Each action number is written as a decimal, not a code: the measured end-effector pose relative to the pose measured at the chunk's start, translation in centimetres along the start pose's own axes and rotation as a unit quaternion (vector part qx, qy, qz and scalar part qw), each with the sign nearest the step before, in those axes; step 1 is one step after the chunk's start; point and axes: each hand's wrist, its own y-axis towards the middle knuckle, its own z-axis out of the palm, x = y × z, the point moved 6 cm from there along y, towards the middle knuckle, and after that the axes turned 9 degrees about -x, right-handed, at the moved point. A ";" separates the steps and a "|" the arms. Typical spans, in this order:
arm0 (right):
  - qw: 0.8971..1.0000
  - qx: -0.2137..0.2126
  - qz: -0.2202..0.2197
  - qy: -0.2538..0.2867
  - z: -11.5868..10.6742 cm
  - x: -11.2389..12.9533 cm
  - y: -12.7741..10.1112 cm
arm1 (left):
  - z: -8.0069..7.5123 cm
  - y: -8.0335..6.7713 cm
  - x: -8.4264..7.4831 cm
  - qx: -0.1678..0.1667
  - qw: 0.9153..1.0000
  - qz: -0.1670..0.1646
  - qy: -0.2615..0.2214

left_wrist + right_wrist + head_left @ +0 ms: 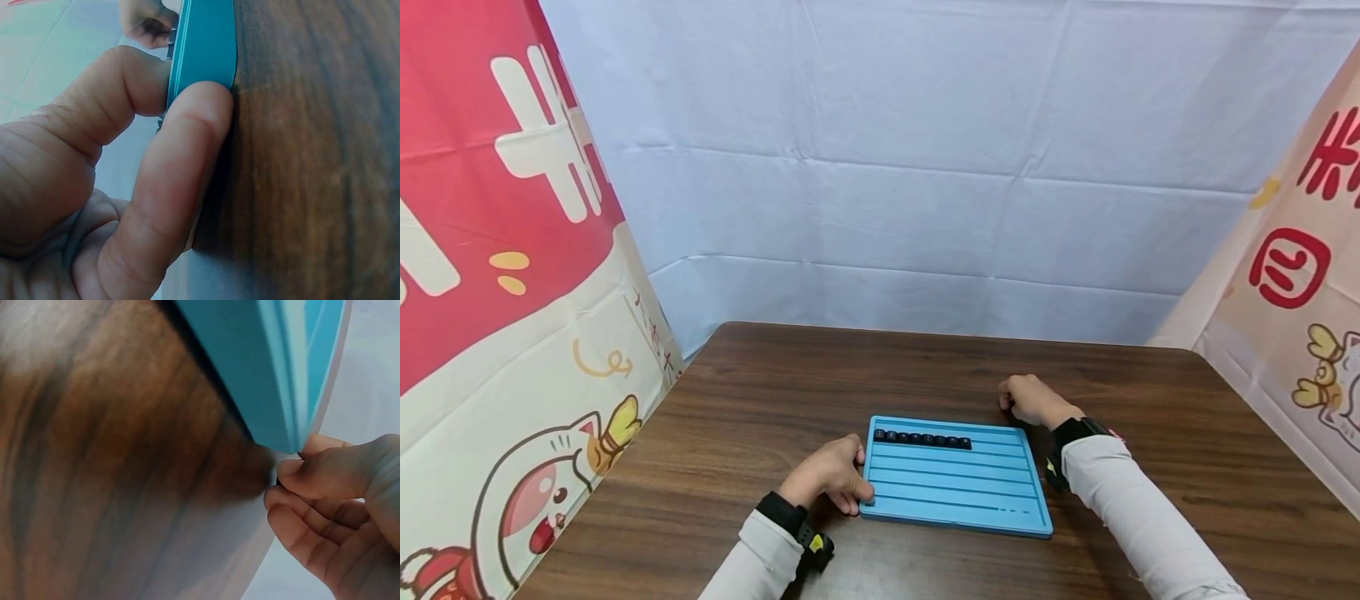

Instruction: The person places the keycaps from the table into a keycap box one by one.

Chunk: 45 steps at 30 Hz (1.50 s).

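Note:
A shallow light-blue tray (955, 483) with raised ridges lies flat on the table. Along its far ridge, toward the left, stands a row of small black blocks (921, 440). My left hand (835, 475) grips the tray's left edge, thumb over the rim and a finger against the side wall, as the left wrist view shows. Beyond the tray's far right corner is my right hand (1033, 400), low over the table. In the right wrist view its thumb and fingertips pinch a small black piece (279, 482), mostly hidden by them.
The dark wood-grain table (760, 383) extends around the tray on all sides. A pale cloth (887, 217) hangs behind its far edge. Printed cloths hang at the left (535, 350) and right (1300, 333).

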 end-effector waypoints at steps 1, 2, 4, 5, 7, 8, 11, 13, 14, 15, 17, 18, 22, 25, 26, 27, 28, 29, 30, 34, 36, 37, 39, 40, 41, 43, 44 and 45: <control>1.000 -0.003 -0.001 0.002 -0.1 0.0 -0.1 | 0.0 0.0 0.0 0.000 1.000 0.001 -0.001; 1.000 -0.005 -0.003 0.004 -0.3 0.0 -0.1 | 0.1 0.0 0.0 0.000 1.000 0.003 -0.001; 1.000 -0.013 -0.012 0.004 -0.7 0.2 -0.3 | 0.1 0.0 -0.1 0.001 1.000 0.007 -0.002; 1.000 -0.017 -0.016 0.003 -1.0 0.3 -0.4 | 0.1 0.0 0.0 0.001 1.000 0.007 -0.003; 0.999 -0.027 -0.028 -0.001 -1.6 0.6 -0.4 | 0.1 0.1 0.0 0.003 1.000 0.006 -0.005; 0.999 -0.030 -0.034 -0.001 -1.8 0.8 -0.5 | 0.2 0.1 0.0 0.004 1.000 0.004 -0.005; 0.998 -0.038 -0.044 -0.001 -2.4 1.0 -0.5 | 0.2 0.1 0.0 0.003 1.000 0.004 -0.003; 0.998 -0.041 -0.050 -0.003 -2.8 1.1 -0.5 | 0.2 0.1 0.0 0.000 1.000 0.008 0.001; 0.998 -0.043 -0.051 -0.002 -2.9 1.1 -0.5 | 0.2 0.1 0.0 -0.001 1.000 0.009 0.003; 0.998 -0.045 -0.051 -0.002 -3.0 1.1 -0.5 | 0.2 0.2 -0.1 -0.001 1.000 0.011 0.004; 0.997 -0.049 -0.054 -0.001 -3.3 1.2 -0.5 | 0.2 0.2 -0.1 -0.001 1.000 0.012 0.002; 0.997 -0.051 -0.055 -0.001 -3.4 1.2 -0.5 | 0.2 0.2 0.0 -0.002 1.000 0.012 0.002; 0.997 -0.054 -0.058 0.000 -3.4 1.3 -0.5 | 0.2 0.2 0.0 0.000 1.000 0.012 -0.003; 0.997 -0.054 -0.056 -0.001 -3.3 1.3 -0.6 | 0.2 0.2 0.0 0.000 1.000 0.011 -0.005; 0.997 -0.053 -0.057 0.000 -3.2 1.3 -0.6 | 0.2 0.2 0.0 0.000 1.000 0.011 -0.005; 0.997 -0.051 -0.057 0.003 -3.2 1.3 -0.6 | 0.2 0.2 0.0 -0.001 1.000 0.010 -0.004; 0.997 -0.048 -0.055 0.010 -3.1 1.3 -0.6 | 0.2 0.2 0.0 -0.001 1.000 0.010 -0.004; 0.997 -0.046 -0.052 0.018 -3.0 1.3 -0.6 | 0.2 0.2 0.0 -0.001 1.000 0.010 -0.003; 0.997 -0.043 -0.049 0.028 -3.0 1.2 -0.6 | 0.2 0.2 0.0 -0.002 1.000 0.010 -0.003; 0.996 -0.034 -0.040 0.071 -2.9 1.2 -0.9 | 0.2 0.1 -0.1 -0.001 1.000 0.009 -0.003; 0.995 -0.033 -0.030 0.090 -2.9 1.1 -1.0 | 0.1 0.1 -0.1 -0.001 1.000 0.009 -0.002; 0.994 -0.033 -0.026 0.096 -2.9 1.0 -1.1 | 0.1 0.1 -0.1 -0.001 1.000 0.008 0.000; 0.993 -0.030 -0.013 0.112 -2.7 0.9 -1.2 | 0.1 0.1 -0.1 -0.001 1.000 0.007 0.002; 0.993 -0.030 -0.008 0.117 -2.7 0.8 -1.2 | 0.1 0.1 -0.1 -0.001 1.000 0.007 0.002; 0.992 -0.030 -0.003 0.123 -2.6 0.7 -1.2 | 0.1 0.1 -0.1 -0.001 1.000 0.007 0.003; 0.991 -0.030 -0.005 0.127 -2.4 0.6 -1.3 | 0.1 0.1 -0.1 0.000 1.000 0.006 0.001; 0.991 -0.031 -0.006 0.132 -2.4 0.6 -1.3 | 0.1 0.1 -0.1 0.001 1.000 0.006 0.000; 0.990 -0.032 -0.007 0.136 -2.3 0.5 -1.3 | 0.1 0.1 -0.1 0.001 1.000 0.007 -0.003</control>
